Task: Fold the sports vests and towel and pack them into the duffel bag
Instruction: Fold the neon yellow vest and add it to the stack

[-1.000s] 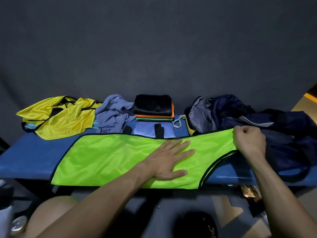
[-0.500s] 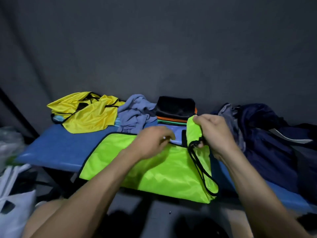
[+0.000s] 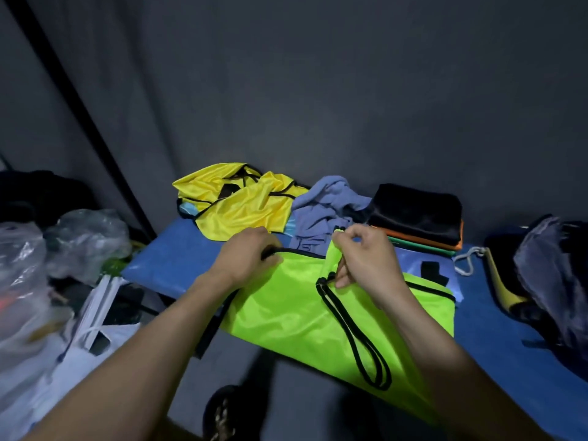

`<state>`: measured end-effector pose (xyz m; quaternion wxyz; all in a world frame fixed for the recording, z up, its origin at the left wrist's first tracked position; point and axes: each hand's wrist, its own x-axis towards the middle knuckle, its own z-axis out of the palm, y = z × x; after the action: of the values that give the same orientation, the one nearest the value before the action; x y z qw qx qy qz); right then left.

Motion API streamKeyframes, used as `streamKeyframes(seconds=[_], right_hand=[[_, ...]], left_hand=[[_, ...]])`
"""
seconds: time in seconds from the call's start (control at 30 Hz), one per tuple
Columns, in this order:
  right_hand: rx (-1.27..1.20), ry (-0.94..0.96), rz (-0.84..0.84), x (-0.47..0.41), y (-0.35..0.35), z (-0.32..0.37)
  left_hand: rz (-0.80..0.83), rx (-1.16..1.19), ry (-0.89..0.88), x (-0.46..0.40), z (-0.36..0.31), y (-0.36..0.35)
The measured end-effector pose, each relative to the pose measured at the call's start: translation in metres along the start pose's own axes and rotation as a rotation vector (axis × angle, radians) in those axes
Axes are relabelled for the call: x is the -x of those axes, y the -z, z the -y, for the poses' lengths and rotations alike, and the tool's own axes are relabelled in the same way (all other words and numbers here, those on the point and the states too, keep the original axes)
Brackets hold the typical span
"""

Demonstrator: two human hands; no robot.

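Note:
A lime-green sports vest (image 3: 286, 310) with black trim lies on the blue table (image 3: 165, 265), partly folded over itself. My left hand (image 3: 251, 254) grips its far black-trimmed edge at the left. My right hand (image 3: 366, 259) pinches the shoulder strap end, which is carried over onto the vest's middle. A crumpled yellow vest (image 3: 241, 205) lies at the back left. A bluish-grey towel (image 3: 327, 208) is bunched beside it. The dark navy duffel bag (image 3: 553, 268) sits at the right edge, its opening hard to make out.
A stack of folded vests (image 3: 420, 214), black on top of orange and green, stands at the back. A light blue vest (image 3: 410, 262) lies flat under the green one. Plastic bags (image 3: 38, 265) crowd the floor left of the table. A dark wall rises behind.
The view has swung left and closer. My right hand has carried the vest's strap end further left over the middle. My left hand has slid to the vest's far left edge and gripped it.

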<state>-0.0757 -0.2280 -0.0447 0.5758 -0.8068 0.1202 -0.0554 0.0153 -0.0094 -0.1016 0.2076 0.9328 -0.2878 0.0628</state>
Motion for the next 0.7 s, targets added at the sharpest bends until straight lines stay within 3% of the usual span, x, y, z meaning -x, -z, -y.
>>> streamKeyframes(seconds=[0.1,0.2,0.3,0.47,0.6,0.63,0.7], right_hand=[[0.016,-0.009,-0.024,-0.005,0.003,-0.003],[0.034,-0.019,-0.036,-0.009,0.003,-0.004],[0.066,0.0,-0.065,-0.011,0.002,-0.003],[0.085,0.048,-0.144,-0.007,0.011,-0.001],[0.071,0.08,-0.165,-0.001,0.013,0.002],[0.06,0.101,-0.169,0.0,0.011,0.005],[0.036,0.161,-0.17,0.0,0.001,0.012]], left_hand=[[0.053,0.104,-0.048,0.0,0.003,-0.004],[0.195,0.283,0.038,-0.004,0.003,-0.005],[0.123,0.327,0.135,-0.014,0.006,-0.009],[0.099,0.083,0.193,-0.018,0.01,-0.02],[-0.072,0.004,0.098,-0.014,-0.006,-0.015],[-0.089,0.085,0.064,-0.012,-0.013,-0.011],[-0.039,0.478,0.059,-0.008,-0.031,-0.001]])
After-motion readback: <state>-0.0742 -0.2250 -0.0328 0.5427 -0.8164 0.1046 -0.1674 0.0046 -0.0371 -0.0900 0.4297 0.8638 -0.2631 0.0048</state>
